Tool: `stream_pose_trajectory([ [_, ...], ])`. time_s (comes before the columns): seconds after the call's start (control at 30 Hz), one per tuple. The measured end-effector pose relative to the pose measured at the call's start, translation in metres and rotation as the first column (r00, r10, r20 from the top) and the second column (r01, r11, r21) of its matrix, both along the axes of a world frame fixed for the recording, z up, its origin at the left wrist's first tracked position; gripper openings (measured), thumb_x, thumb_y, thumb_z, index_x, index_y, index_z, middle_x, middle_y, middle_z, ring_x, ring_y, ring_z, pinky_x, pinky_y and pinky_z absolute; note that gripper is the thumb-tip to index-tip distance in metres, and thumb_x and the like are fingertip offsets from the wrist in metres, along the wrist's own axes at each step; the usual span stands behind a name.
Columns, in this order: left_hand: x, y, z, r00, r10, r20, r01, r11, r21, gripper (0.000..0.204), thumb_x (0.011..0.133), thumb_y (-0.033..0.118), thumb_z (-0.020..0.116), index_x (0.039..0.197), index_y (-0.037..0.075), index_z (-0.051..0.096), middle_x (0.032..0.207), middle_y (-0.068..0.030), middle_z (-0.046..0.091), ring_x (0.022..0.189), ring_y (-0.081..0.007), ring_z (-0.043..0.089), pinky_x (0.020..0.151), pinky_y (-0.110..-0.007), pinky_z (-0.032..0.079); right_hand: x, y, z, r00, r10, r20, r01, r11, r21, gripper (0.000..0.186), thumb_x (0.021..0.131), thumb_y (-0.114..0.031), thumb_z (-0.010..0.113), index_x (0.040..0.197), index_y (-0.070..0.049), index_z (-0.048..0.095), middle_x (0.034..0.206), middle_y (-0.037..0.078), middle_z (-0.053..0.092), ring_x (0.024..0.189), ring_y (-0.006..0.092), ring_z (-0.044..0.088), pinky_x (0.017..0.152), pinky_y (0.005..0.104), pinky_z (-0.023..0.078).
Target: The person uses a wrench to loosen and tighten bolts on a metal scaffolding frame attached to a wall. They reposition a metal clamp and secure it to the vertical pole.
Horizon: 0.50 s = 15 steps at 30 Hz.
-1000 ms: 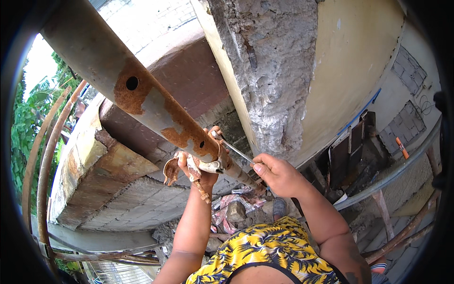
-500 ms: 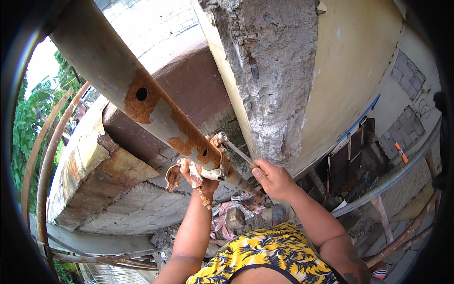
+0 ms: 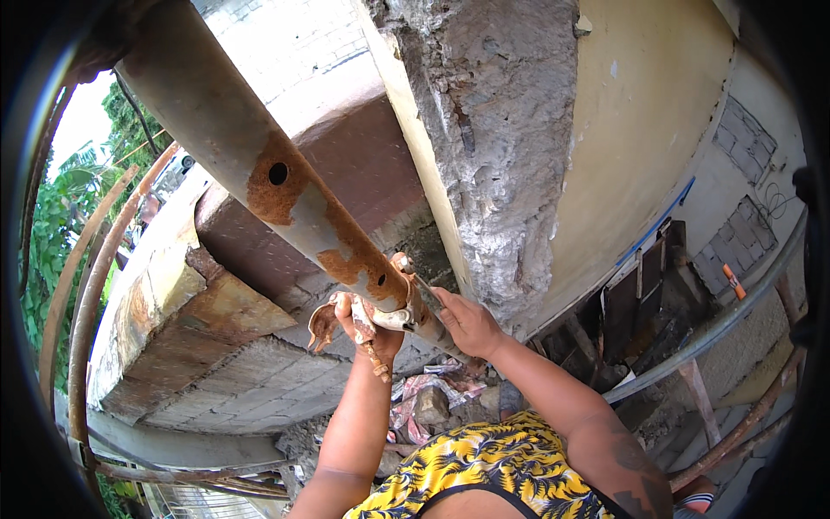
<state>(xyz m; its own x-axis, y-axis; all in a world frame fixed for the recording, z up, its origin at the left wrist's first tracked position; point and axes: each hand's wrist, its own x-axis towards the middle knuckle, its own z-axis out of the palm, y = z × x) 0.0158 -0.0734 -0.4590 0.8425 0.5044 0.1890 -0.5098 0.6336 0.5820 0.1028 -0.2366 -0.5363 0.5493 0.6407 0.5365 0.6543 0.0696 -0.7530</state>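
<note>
A rusty grey metal pole [image 3: 298, 203] with round holes slants down from the upper left. Around its lower part sits a scaffold clamp [image 3: 393, 319], pale with rust. My left hand [image 3: 385, 342] is closed round this clamp from below and behind; the pole hides some of its fingers. The clamp's rusty open flap [image 3: 324, 327] sticks out to the left, and a loose-hanging bolt [image 3: 375, 362] points down. On the pole's right side, my right hand [image 3: 469, 325] grips a wrench [image 3: 424, 285], mostly covered by the fingers. Its head meets the clamp's upper nut.
A rough, broken concrete column [image 3: 501, 147] rises ahead, beside a yellow wall [image 3: 648, 130]. Curved rusty bars [image 3: 95, 285] stand at the left. A grey rail [image 3: 709, 342] runs along the right. Rubble and a crumpled sack [image 3: 415, 406] lie below.
My right hand has swung left toward the pole with the wrench, covering more of its shaft. My left hand keeps its hold on the clamp. The view has shifted slightly.
</note>
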Motion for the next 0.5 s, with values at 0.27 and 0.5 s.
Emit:
stream_pose_trajectory([
  [0.27,-0.001,-0.002,0.009,0.976,-0.202,0.080,0.197,0.978,0.076,0.089,0.088,0.068,0.056,0.145,0.000,0.051,0.142,-0.0204,0.058,0.126,-0.0370,0.059,0.109,-0.057,0.047,0.022,0.003,0.002,0.992,-0.032,0.123,0.030,0.999,0.017,0.047,0.104,-0.015,0.057,0.150,-0.011,0.051,0.114,0.019,0.067,0.102,0.0407,0.067,0.084,0.0461,0.055],
  [0.5,-0.001,-0.002,0.007,0.994,-0.112,0.017,0.110,0.992,0.059,0.090,0.087,0.069,0.055,0.145,0.000,0.051,0.141,-0.0201,0.059,0.127,-0.0369,0.058,0.109,-0.055,0.046,0.031,0.008,0.004,0.991,-0.047,0.125,0.061,0.992,-0.108,0.048,0.103,-0.014,0.058,0.150,-0.017,0.050,0.111,0.018,0.065,0.100,0.0410,0.065,0.083,0.0481,0.055],
])
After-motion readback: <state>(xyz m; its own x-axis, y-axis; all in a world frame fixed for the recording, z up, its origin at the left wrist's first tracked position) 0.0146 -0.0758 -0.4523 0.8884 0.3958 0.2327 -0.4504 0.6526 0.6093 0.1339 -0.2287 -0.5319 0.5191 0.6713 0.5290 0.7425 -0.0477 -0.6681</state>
